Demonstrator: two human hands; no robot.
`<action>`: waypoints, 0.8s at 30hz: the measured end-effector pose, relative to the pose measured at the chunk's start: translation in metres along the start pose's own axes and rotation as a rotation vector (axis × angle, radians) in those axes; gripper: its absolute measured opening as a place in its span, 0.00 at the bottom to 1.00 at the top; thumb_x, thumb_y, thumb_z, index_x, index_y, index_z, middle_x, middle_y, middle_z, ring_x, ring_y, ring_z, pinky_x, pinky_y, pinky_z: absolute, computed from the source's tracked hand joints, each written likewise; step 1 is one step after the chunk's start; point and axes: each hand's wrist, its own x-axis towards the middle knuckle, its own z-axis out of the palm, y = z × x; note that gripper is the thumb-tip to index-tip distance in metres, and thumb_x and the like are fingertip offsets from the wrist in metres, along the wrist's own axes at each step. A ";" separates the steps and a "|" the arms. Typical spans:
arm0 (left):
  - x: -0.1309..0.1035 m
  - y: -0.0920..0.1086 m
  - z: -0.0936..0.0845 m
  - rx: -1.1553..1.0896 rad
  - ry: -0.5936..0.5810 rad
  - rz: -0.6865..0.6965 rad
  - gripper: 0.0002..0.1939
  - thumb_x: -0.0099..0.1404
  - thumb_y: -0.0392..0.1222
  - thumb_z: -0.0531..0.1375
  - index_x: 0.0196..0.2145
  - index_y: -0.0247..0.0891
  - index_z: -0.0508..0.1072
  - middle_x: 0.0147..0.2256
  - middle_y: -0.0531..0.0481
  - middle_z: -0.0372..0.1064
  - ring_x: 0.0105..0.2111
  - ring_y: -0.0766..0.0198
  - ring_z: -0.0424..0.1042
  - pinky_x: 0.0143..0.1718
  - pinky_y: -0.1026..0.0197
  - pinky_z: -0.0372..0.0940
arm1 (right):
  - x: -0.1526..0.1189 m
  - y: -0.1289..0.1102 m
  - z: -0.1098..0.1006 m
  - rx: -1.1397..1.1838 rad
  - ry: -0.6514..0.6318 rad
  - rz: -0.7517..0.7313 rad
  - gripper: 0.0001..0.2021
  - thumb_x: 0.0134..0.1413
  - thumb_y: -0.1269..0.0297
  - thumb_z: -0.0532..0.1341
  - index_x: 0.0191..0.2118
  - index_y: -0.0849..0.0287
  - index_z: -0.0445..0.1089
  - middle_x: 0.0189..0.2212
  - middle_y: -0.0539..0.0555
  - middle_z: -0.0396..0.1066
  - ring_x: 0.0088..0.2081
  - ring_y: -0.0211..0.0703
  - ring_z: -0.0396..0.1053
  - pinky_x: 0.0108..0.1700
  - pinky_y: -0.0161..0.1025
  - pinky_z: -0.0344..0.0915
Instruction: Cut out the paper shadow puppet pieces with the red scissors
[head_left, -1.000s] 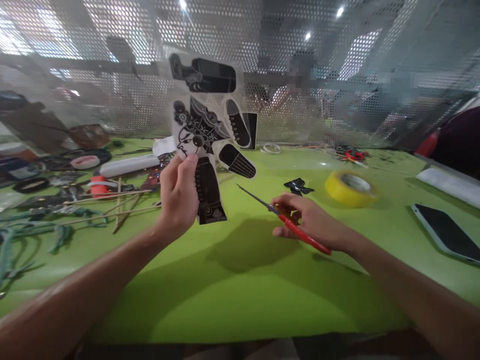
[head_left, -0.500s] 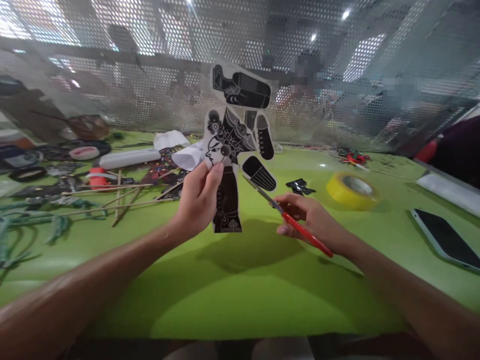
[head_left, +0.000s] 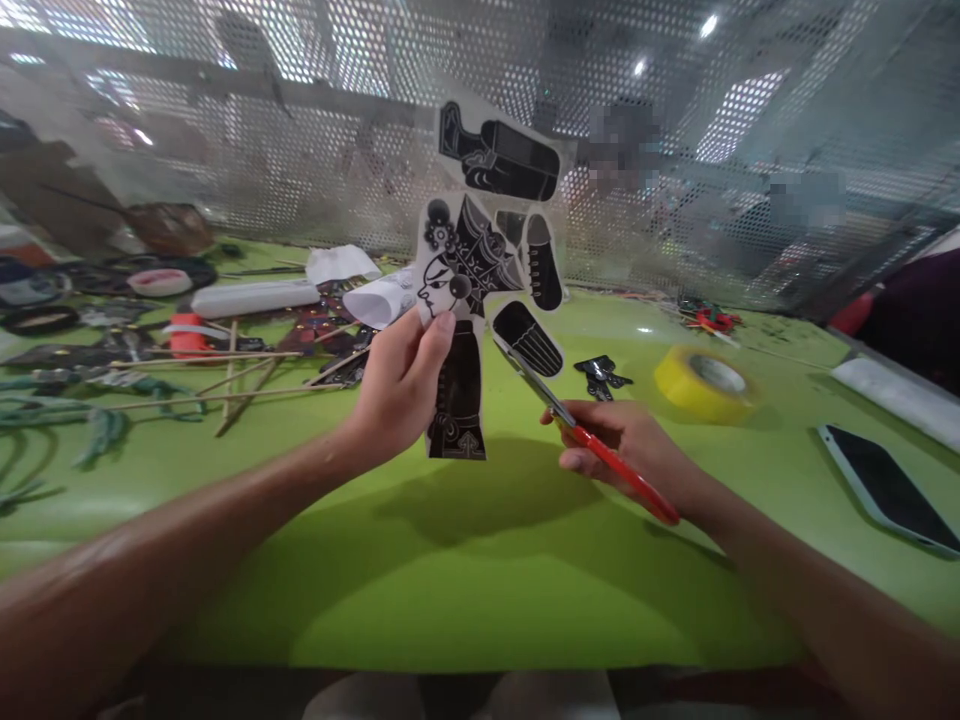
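My left hand pinches a clear plastic sheet upright above the table, thumb in front. On the sheet are black-and-white puppet figure cutouts: a head in profile with a headdress, limb pieces and a robed part. In my right hand are red-handled scissors, fingers wrapped about the handles. Their blades point up and left, with the tips at the lower edge of the striped oval piece. Whether the blades touch the sheet I cannot tell. A small black cutout lies on the table behind my right hand.
On the green table, a yellow tape roll and a phone lie to the right. Thin wooden sticks, green strips and rolled white paper clutter the left. A perforated metal screen stands behind.
The sheet in my left hand has shifted slightly up and right in view. The scissors remain near the striped oval piece, with my right hand slightly lower and further right.
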 end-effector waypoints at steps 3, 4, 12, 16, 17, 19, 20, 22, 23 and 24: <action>0.001 0.000 0.000 0.004 0.005 -0.002 0.25 0.75 0.52 0.62 0.26 0.44 0.56 0.23 0.55 0.47 0.24 0.62 0.47 0.24 0.59 0.52 | -0.001 -0.001 0.000 0.018 0.001 -0.006 0.36 0.51 0.34 0.78 0.54 0.61 0.84 0.29 0.50 0.70 0.28 0.40 0.65 0.30 0.39 0.62; 0.001 0.000 0.000 0.005 0.007 0.001 0.25 0.75 0.53 0.62 0.26 0.44 0.56 0.23 0.55 0.46 0.24 0.62 0.46 0.24 0.59 0.52 | -0.001 -0.001 0.000 0.024 0.004 -0.011 0.36 0.51 0.35 0.79 0.53 0.61 0.84 0.28 0.49 0.69 0.27 0.39 0.64 0.29 0.38 0.60; 0.002 0.003 -0.001 0.002 0.006 0.036 0.29 0.77 0.53 0.63 0.25 0.44 0.52 0.23 0.56 0.42 0.22 0.64 0.43 0.22 0.60 0.48 | -0.001 -0.002 0.001 0.062 0.016 -0.014 0.34 0.50 0.36 0.79 0.50 0.63 0.84 0.26 0.47 0.67 0.24 0.36 0.60 0.24 0.36 0.56; 0.003 0.005 -0.002 -0.005 -0.011 0.040 0.29 0.77 0.54 0.64 0.25 0.44 0.53 0.23 0.56 0.43 0.22 0.65 0.44 0.22 0.60 0.48 | 0.000 -0.001 0.001 0.046 0.015 -0.035 0.31 0.53 0.37 0.78 0.46 0.62 0.83 0.26 0.47 0.67 0.23 0.35 0.61 0.23 0.35 0.57; 0.003 0.006 -0.002 -0.008 -0.016 0.040 0.30 0.77 0.55 0.64 0.25 0.44 0.52 0.23 0.56 0.42 0.22 0.65 0.45 0.22 0.60 0.48 | 0.001 0.000 0.001 0.036 0.012 -0.040 0.29 0.53 0.37 0.78 0.44 0.61 0.83 0.25 0.47 0.67 0.22 0.35 0.61 0.23 0.35 0.58; 0.004 0.007 -0.002 -0.014 -0.025 0.035 0.30 0.76 0.54 0.63 0.24 0.44 0.52 0.23 0.56 0.42 0.22 0.65 0.45 0.22 0.60 0.49 | 0.001 0.000 0.000 0.018 0.009 -0.044 0.28 0.53 0.37 0.78 0.42 0.60 0.82 0.24 0.46 0.67 0.22 0.35 0.62 0.22 0.35 0.59; 0.004 0.007 -0.002 -0.016 -0.028 0.032 0.29 0.76 0.53 0.63 0.24 0.44 0.52 0.22 0.56 0.42 0.22 0.65 0.45 0.23 0.60 0.49 | 0.002 0.000 0.000 0.014 0.011 -0.041 0.28 0.53 0.37 0.78 0.42 0.60 0.82 0.24 0.46 0.67 0.21 0.35 0.62 0.22 0.35 0.59; 0.005 0.008 -0.002 -0.018 -0.034 0.025 0.27 0.75 0.51 0.63 0.24 0.44 0.53 0.22 0.56 0.43 0.22 0.65 0.45 0.23 0.60 0.50 | 0.002 0.001 0.000 0.013 0.021 -0.033 0.28 0.53 0.37 0.77 0.43 0.60 0.82 0.24 0.46 0.68 0.21 0.35 0.61 0.21 0.35 0.59; 0.005 0.009 -0.002 -0.019 -0.037 0.021 0.26 0.75 0.50 0.63 0.24 0.44 0.54 0.22 0.56 0.43 0.22 0.65 0.45 0.24 0.60 0.50 | 0.002 0.001 0.000 0.014 0.025 -0.029 0.28 0.53 0.37 0.77 0.43 0.60 0.82 0.24 0.46 0.68 0.21 0.35 0.61 0.21 0.35 0.59; 0.006 0.009 -0.002 -0.020 -0.038 0.015 0.25 0.74 0.49 0.63 0.24 0.44 0.55 0.22 0.57 0.44 0.22 0.65 0.45 0.24 0.60 0.51 | 0.002 0.001 0.000 0.013 0.031 -0.024 0.29 0.53 0.37 0.77 0.43 0.60 0.82 0.24 0.46 0.68 0.20 0.35 0.61 0.21 0.36 0.59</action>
